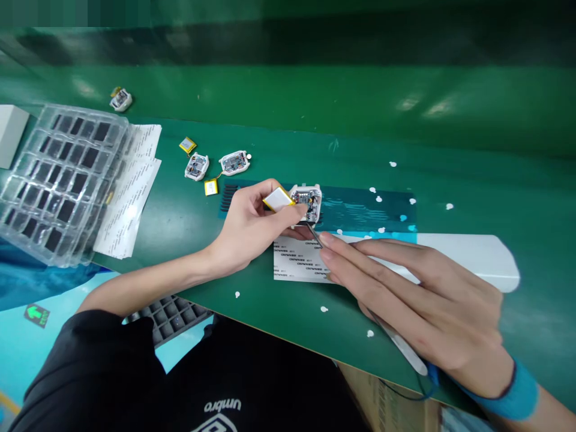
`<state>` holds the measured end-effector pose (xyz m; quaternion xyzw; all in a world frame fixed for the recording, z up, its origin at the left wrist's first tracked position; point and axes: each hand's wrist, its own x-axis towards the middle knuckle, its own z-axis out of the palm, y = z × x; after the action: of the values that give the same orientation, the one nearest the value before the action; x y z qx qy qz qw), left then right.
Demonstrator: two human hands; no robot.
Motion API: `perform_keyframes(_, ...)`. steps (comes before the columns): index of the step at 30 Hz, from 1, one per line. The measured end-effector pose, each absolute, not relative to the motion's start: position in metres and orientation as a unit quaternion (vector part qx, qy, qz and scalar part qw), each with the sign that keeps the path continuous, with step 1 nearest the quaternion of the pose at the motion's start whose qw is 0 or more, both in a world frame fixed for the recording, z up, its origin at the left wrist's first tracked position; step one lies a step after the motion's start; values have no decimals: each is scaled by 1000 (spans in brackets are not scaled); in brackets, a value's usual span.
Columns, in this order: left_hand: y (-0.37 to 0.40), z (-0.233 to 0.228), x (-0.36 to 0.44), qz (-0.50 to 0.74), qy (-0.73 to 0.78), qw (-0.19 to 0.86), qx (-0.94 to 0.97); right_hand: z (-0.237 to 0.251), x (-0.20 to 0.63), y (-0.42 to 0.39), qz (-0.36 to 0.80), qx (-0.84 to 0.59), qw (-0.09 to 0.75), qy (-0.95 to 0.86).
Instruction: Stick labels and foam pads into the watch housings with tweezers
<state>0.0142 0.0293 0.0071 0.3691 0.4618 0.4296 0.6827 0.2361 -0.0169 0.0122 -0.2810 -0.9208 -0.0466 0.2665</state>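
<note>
My left hand [256, 225] grips a small white housing [316, 201] with an open circuit board inside. A battery with yellow edges [278, 199] rests against the fingers of that hand, beside the housing. My right hand [405, 288] is closed around metal tweezers [407, 354], whose tip reaches the lower edge of the housing by my left thumb. A small dark piece shows at the tip, too small to name. Under both hands lie a printed white backing sheet [297, 264] and a blue translucent film strip [369, 207].
Several similar housings [197, 167] with batteries [211, 186] sit at the back left. Clear compartment trays [63, 180] are stacked at far left, beside printed sheets [130, 222]. Small white round stickers [324, 309] are scattered about. A white strip [477, 258] lies at right.
</note>
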Motion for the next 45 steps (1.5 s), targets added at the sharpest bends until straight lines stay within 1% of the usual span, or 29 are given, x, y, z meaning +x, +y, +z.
perform_keyframes(3, 29, 8, 15, 424, 467, 680, 374, 2, 237, -16, -70, -270, 305, -911)
perform_keyframes(7, 28, 8, 15, 420, 475, 674, 379, 0, 236, -16, -71, -267, 305, -911)
perform_keyframes(12, 27, 3, 14, 411, 466, 687, 378, 12, 232, -18, -5, -299, 261, -918)
perform_keyframes(15, 26, -1, 14, 421, 468, 669, 396, 10, 230, -20, 29, -328, 289, -899)
perform_keyframes(18, 25, -4, 14, 434, 467, 648, 417, 6, 229, -22, 36, -336, 320, -885)
perform_keyframes(23, 23, 0, 14, 437, 462, 643, 427, 8, 233, -25, 70, -355, 309, -880)
perform_keyframes(29, 26, -2, 13, 437, 450, 656, 420, 4, 228, -22, 60, -352, 333, -873)
perform_keyframes(33, 21, -3, 13, 435, 441, 647, 444, 4, 231, -21, 34, -357, 350, -865)
perform_keyframes(36, 26, -1, 12, 404, 443, 635, 487, 8, 237, -23, 42, -345, 323, -881)
perform_keyframes(38, 49, -2, 10, 399, 449, 596, 534, 11, 240, -25, 33, -329, 311, -891)
perform_keyframes(39, 68, -4, 7, 403, 454, 560, 564, 11, 240, -26, 18, -319, 313, -894)
perform_keyframes(42, 150, -16, -10, 398, 495, 368, 680, 10, 238, -27, -28, -296, 331, -896)
perform_keyframes(44, 202, -25, -28, 351, 539, 228, 731, 7, 237, -26, -41, -291, 341, -893)
perform_keyframes(45, 222, -28, -38, 329, 556, 176, 743, 5, 236, -25, -47, -286, 354, -889)
